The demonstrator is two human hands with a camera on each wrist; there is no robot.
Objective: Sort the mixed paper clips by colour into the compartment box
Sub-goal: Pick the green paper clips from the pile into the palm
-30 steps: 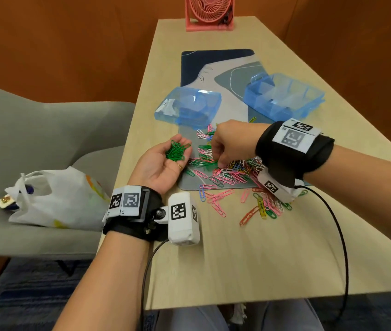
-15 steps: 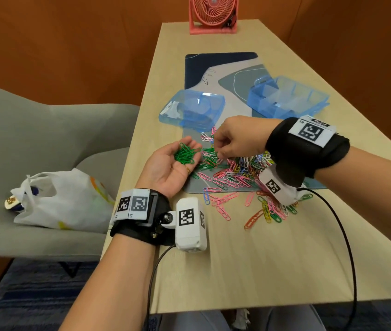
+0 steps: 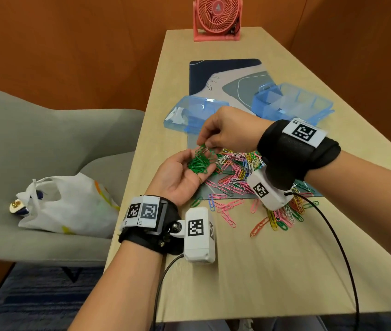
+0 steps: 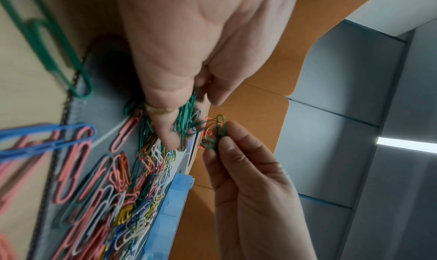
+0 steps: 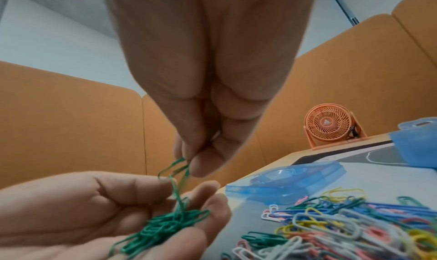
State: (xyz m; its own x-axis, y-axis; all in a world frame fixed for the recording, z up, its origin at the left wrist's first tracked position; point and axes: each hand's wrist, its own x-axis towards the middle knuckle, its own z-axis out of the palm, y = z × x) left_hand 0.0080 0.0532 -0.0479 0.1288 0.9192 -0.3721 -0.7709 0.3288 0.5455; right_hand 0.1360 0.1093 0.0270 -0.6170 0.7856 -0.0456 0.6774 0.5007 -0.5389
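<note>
Two translucent blue plastic boxes are lying on the counter (image 3: 237, 271): the open compartment box (image 3: 293, 105) and a flat one (image 3: 194, 113). The left hand (image 3: 182, 176) (palm up, fingers loosely cupped) is cradling a heap of green paper clips (image 3: 199, 162). The right hand (image 3: 227, 130) fingers are pinching a few green clips (image 5: 176, 167) above it, beside the mixed coloured clip pile (image 3: 244, 173).

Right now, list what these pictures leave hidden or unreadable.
- Compartment box, head view: too far and translucent to tell whether any clips are inside.
- Mixed clips, head view: partly hidden under the right hand.
- Green clips in the left hand: tangled, uncountable.
</note>
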